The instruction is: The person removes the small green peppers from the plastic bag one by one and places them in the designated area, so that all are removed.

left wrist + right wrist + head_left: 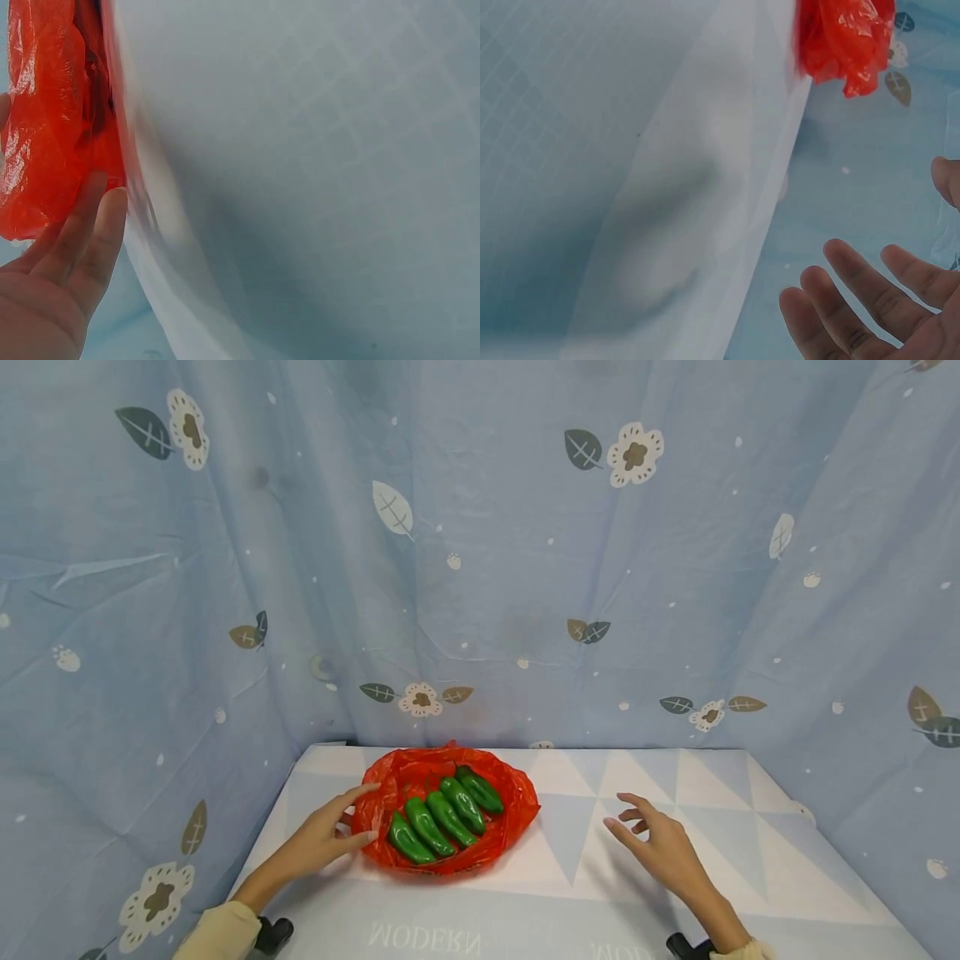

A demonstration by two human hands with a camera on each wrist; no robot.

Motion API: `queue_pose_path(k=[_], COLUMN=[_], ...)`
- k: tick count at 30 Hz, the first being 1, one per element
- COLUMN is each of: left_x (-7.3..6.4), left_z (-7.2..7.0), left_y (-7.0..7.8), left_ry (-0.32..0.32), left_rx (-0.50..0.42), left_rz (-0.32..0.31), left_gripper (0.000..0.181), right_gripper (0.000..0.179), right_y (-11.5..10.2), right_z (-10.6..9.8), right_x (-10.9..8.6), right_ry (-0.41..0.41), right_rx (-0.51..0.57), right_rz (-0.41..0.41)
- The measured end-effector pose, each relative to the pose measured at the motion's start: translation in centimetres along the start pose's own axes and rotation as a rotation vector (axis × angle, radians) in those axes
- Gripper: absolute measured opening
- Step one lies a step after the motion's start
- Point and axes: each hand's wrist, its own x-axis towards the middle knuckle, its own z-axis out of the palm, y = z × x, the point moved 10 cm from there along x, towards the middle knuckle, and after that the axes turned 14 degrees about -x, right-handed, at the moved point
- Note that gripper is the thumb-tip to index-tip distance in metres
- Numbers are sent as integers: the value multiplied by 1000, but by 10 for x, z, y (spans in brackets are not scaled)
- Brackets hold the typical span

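Observation:
Several green peppers (444, 814) lie side by side in a red plastic bag (517, 777) whose rim is spread wide. At the left rim of the bag is my left hand (322, 839), thumb on the near side and fingers farther back. In the left wrist view its fairly straight fingers (97, 240) overlap the side of the red bag (45, 112). Over the right half of the table my right hand (663, 852) hovers with loosely bent, spread fingers, holding nothing. It is apart from the bag, which shows at the top of the right wrist view.
The table (570, 902) has a cloth with pale blue and white triangles and printed lettering along its near part. A blue curtain (495, 568) with flowers and leaves hangs behind the table and along both sides. Dark straps circle both wrists.

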Motion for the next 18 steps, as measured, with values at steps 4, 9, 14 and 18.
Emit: queue_pose_path(k=[4,9,14,18], left_x=[1,2,2,4], left_z=[2,5,6,6], left_y=[-1,-3,-2,-1], left_ry=[-19,-38,-45,-44], left_rx=[-7,-36,-46,-42], left_rz=[-7,-24,-23,-17], left_gripper=[72,72,72,72], right_gripper=[64,64,63,59], right_y=[-7,-19,-33,-45], right_z=[5,9,13,15], right_x=[3,7,12,16], right_ry=[-5,-15,-31,-29], right_rx=[15,30,44,55], right_rz=[-14,-27,-40,-61])
